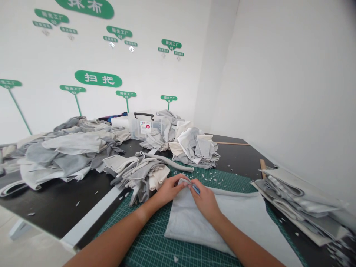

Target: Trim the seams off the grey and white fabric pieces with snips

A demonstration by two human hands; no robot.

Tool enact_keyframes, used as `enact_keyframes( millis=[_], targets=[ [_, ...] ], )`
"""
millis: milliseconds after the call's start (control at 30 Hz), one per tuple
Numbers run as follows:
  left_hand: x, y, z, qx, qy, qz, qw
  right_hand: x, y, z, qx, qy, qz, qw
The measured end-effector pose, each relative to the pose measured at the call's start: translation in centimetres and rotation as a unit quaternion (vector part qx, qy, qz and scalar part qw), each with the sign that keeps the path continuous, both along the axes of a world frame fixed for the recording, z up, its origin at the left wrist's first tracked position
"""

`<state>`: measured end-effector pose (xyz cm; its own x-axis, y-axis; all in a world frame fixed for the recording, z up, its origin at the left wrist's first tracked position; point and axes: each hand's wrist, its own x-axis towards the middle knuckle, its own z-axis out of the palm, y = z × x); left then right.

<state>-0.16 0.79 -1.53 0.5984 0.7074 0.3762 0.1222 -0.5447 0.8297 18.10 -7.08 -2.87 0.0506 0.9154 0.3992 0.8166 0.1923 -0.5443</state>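
Note:
A light grey fabric piece (239, 211) lies across the green cutting mat (147, 233). My left hand (170, 188) pinches its upper left corner between thumb and fingers, raising it slightly off the mat. Close against it, my right hand (204, 198) is closed at the same corner. A small blue object (196, 189) shows between the right-hand fingers; most of it is hidden, so its kind cannot be made out. Left of my hands, a heap of grey and cream fabric pieces (139, 168) rests partly on the mat.
Large fabric piles lie at the left (69, 148) and back (194, 144). Behind them stands a clear plastic box (146, 127) with a black handle. Folded fabric (300, 200) is stacked at the right. Fabric scraps (213, 178) litter the mat and black table (52, 207).

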Motion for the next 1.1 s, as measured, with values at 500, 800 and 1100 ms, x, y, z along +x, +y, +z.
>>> enact_keyframes(
  millis=[500,800,1100],
  targets=[
    [0.2,1.1,-1.4,-0.054,-0.022,-0.003,0.998,0.1,0.1,0.0,0.007,0.027,-0.007,1.000],
    [0.3,1.7,-2.1,-0.054,-0.023,0.001,0.998,0.3,0.4,-0.5,0.015,0.043,-0.010,0.999],
    [0.1,1.1,-1.4,-0.046,-0.025,-0.033,0.998,-0.3,-0.1,0.1,0.003,0.036,-0.012,0.999]
  ],
)
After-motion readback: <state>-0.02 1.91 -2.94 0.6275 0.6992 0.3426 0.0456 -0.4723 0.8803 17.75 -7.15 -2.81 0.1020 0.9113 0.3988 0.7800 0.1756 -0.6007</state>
